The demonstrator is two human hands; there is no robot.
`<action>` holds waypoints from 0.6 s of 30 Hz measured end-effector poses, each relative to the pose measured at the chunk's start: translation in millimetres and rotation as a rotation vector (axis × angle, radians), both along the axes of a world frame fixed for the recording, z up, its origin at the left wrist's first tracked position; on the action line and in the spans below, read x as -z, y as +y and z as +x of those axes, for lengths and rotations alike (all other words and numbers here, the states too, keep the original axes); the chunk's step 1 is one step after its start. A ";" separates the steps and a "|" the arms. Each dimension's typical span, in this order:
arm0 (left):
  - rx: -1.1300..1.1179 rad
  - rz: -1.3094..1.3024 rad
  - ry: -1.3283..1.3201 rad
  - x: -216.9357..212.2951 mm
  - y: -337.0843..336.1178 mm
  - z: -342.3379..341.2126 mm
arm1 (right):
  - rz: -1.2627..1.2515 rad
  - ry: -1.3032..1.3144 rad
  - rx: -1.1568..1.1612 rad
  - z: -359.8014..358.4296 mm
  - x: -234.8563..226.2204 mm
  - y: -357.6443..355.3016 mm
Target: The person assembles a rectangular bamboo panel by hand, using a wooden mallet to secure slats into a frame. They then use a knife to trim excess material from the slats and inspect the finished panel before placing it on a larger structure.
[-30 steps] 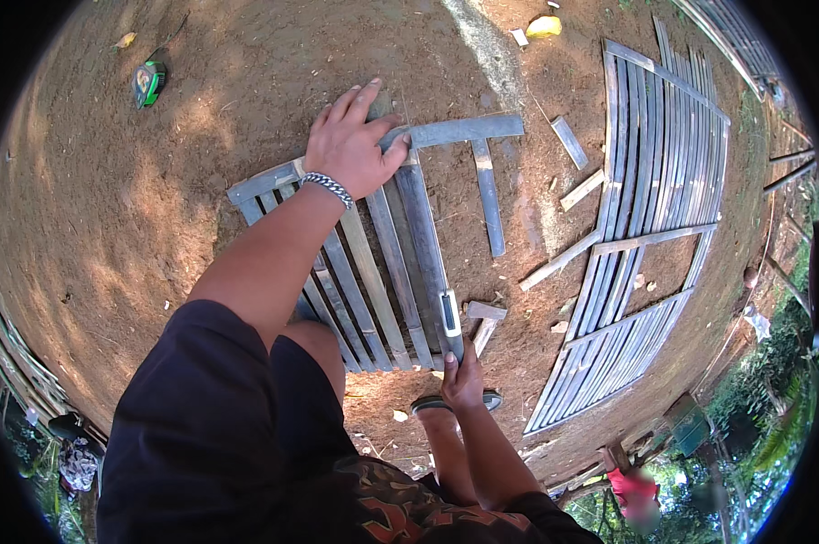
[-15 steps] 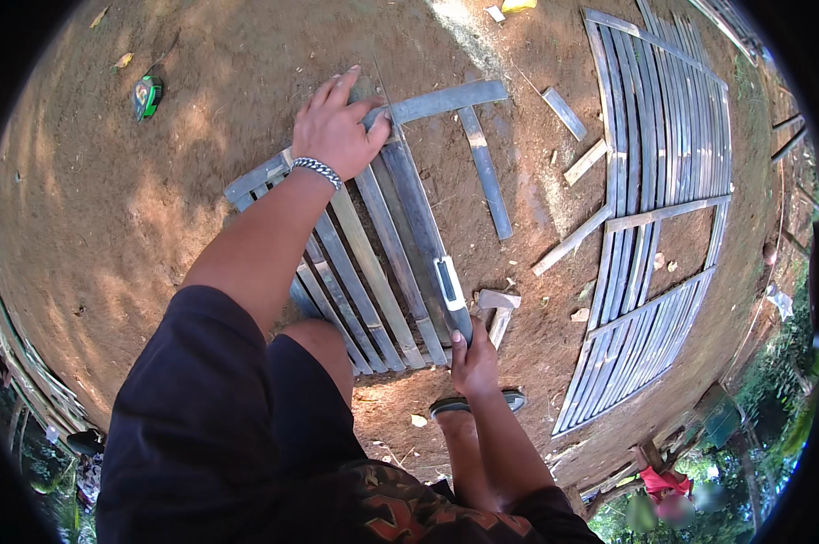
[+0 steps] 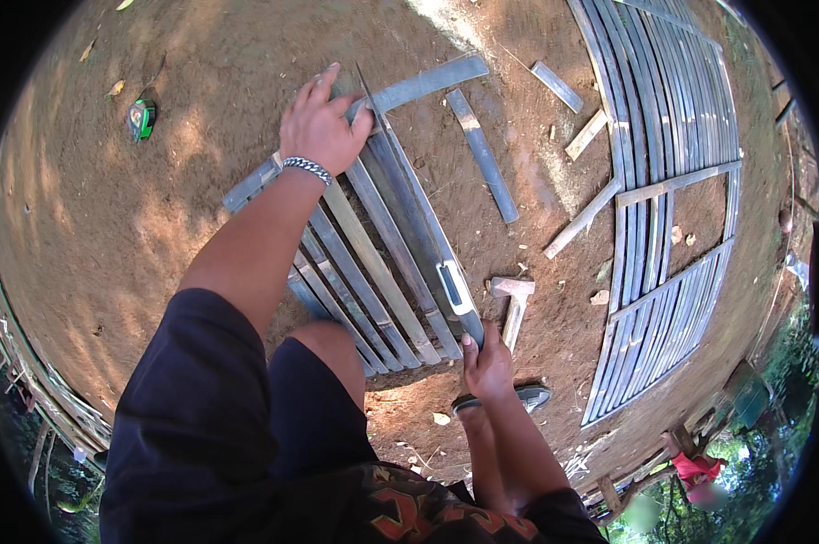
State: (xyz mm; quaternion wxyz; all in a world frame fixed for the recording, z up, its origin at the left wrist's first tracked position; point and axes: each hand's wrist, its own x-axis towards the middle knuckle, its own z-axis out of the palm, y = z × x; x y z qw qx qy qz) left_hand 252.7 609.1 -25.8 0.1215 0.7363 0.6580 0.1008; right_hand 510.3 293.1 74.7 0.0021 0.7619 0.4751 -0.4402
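The left hand (image 3: 319, 127) lies flat, fingers spread, on the far end of a panel of grey slats (image 3: 364, 263) that rests on the bare dirt ground (image 3: 156, 272), so this grip is open and only presses down. The right hand (image 3: 487, 367) is closed around the handle of a long blade (image 3: 419, 208), a saw or a big knife, I cannot tell which, and the blade runs along the right edge of the panel up toward the left hand. The risk I see is here: the tip of the blade ends just beside the left thumb, so if the blade jumps forward or slips out of the gap between two slats, it could reach the fingers. Also the panel is held by only one palm, so it may turn on the loose soil and pinch the blade. The slats look thin, weathered and grey, laid close side by side, with a cross piece (image 3: 419, 86) at the far end. A hammer (image 3: 514, 304) lies just beside the right hand, a loose slat (image 3: 482, 154) lies near, a bigger slat panel (image 3: 672, 181) lies to the right, and a green tape measure (image 3: 142, 118) is well apart on the left.
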 end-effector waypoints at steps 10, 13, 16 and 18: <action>0.010 0.026 0.005 3.2 1.9 -1.3 | -0.034 -0.015 0.009 -7.9 2.6 3.3; 0.008 0.017 0.005 2.3 0.8 -1.6 | -0.018 -0.040 -0.010 -12.4 4.0 9.7; 0.005 0.042 0.005 3.7 0.2 0.2 | 0.043 -0.050 -0.004 -4.6 -0.3 -13.7; -0.001 0.052 0.005 3.9 0.2 0.2 | 0.009 -0.060 -0.005 -5.1 1.5 -11.3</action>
